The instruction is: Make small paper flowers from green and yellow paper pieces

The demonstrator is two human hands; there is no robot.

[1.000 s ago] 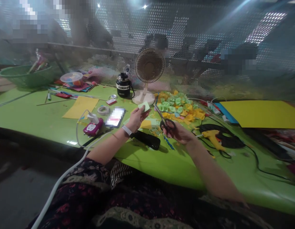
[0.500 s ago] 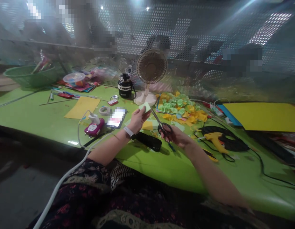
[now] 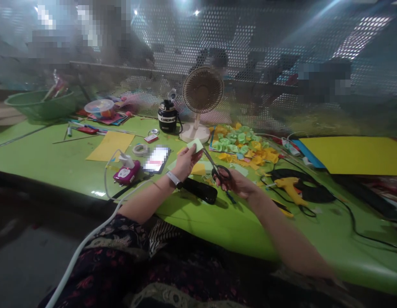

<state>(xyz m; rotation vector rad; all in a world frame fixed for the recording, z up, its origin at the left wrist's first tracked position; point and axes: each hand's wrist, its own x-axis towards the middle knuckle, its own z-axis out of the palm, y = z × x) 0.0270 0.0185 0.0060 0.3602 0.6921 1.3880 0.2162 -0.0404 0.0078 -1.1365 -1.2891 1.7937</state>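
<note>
Pinching a small square of pale green paper (image 3: 195,145) near its edge, the fingers (image 3: 189,153) of the left hand (image 3: 183,164) hold it up above the green worktop (image 3: 172,222). The paper looks light and soft, so it may bend. The right hand (image 3: 237,185) grips black-handled scissors (image 3: 221,173) by the loops, with the tips just beside the paper.

Green table (image 3: 314,231): one pair of scissors (image 3: 221,174), one green paper square (image 3: 195,145), one hot glue gun (image 3: 288,188), one desk fan (image 3: 202,92), one phone (image 3: 156,159), one green basket (image 3: 40,105), two yellow card sheets (image 3: 110,145).
</note>
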